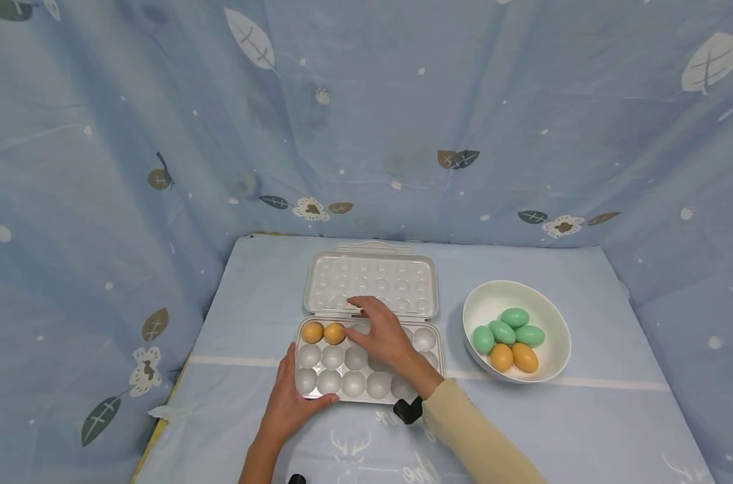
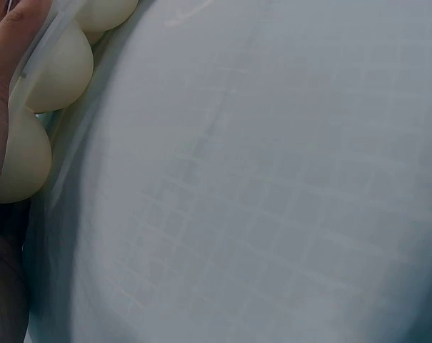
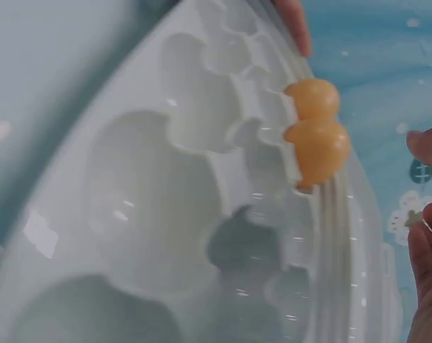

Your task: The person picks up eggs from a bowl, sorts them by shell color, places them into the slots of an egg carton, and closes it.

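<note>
An egg box lies open on the table, its clear lid folded back behind the base. Two orange eggs, one in the corner and one beside it, sit in the back-left cups. My left hand holds the box's front-left corner, thumb along the front edge and fingers up the left side. Over the back row hovers my right hand, thumb and fingers spread with nothing between them; its thumb tip is close to the second egg. The right wrist view also shows the two eggs in their cups.
A white bowl stands right of the box, with several green eggs and two orange eggs inside. Patterned blue cloth hangs behind the table and along both sides. My right forearm crosses the box's front-right corner.
</note>
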A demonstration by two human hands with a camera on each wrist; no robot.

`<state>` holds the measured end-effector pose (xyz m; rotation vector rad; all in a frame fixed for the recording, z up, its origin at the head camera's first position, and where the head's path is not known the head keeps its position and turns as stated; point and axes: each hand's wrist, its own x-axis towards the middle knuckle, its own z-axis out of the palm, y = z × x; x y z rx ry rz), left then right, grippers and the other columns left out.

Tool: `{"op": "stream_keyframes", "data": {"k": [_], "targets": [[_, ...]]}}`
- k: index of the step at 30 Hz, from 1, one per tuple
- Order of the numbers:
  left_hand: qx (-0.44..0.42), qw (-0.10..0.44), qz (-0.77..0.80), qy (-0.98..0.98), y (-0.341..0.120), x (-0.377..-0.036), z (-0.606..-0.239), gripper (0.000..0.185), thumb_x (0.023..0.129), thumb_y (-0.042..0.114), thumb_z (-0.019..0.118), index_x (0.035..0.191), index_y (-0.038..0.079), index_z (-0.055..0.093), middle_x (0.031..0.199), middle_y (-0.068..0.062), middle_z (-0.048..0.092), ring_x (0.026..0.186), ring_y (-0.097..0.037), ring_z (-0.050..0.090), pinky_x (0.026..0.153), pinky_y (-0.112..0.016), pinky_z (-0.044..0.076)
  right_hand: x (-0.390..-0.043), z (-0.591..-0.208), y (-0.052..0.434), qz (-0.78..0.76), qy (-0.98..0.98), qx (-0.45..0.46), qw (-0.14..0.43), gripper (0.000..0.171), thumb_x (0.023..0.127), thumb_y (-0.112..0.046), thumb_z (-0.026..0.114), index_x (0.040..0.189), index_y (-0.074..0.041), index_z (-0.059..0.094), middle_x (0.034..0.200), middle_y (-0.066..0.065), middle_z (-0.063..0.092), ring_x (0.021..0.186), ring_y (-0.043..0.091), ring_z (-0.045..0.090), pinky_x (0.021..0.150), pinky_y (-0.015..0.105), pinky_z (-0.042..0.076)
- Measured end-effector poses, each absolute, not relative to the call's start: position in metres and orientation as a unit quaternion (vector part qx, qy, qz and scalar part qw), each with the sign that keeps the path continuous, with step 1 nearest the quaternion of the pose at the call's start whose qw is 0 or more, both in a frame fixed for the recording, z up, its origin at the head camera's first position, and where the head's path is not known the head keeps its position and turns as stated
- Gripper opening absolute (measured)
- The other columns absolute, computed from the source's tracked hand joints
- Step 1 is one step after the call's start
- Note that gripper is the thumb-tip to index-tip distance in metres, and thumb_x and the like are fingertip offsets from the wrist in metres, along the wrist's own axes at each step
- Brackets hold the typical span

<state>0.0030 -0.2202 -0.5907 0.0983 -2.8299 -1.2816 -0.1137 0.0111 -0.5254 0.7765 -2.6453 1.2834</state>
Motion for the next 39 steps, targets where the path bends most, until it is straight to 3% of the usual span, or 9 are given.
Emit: {"op": "stream_keyframes", "data": {"k": [17, 39], "targets": [[0.036, 0.011, -0.420, -0.907, -0.220, 0.006, -0.594, 0.147, 0.057, 0.063, 0.095, 0.165, 0.010, 0.011, 0.160, -0.020, 0.033, 0.141, -0.039, 0.044, 0.115, -0.059, 0.039, -0.122, -0.488, 0.049, 0.424, -0.848, 0.285, 0.140, 0.056, 0.086, -0.025, 0.086, 0.135, -0.013, 0.062, 0.133, 0.004, 0.063, 0.115, 0.019, 0.064, 0.097, 0.033, 0.056], [0.026, 0.035, -0.434, -0.900, -0.218, 0.007, -0.597, 0.146, 0.056, 0.061, 0.097, 0.166, 0.014, 0.013, 0.157, -0.017, 0.037, 0.140, -0.036, 0.046, 0.114, -0.059, 0.040, -0.123, -0.469, 0.130, 0.443, -0.838, 0.236, 0.213, 0.060, 0.080, -0.009, 0.089, 0.134, -0.003, 0.062, 0.132, 0.012, 0.063, 0.121, 0.028, 0.063, 0.101, 0.036, 0.055]]}}
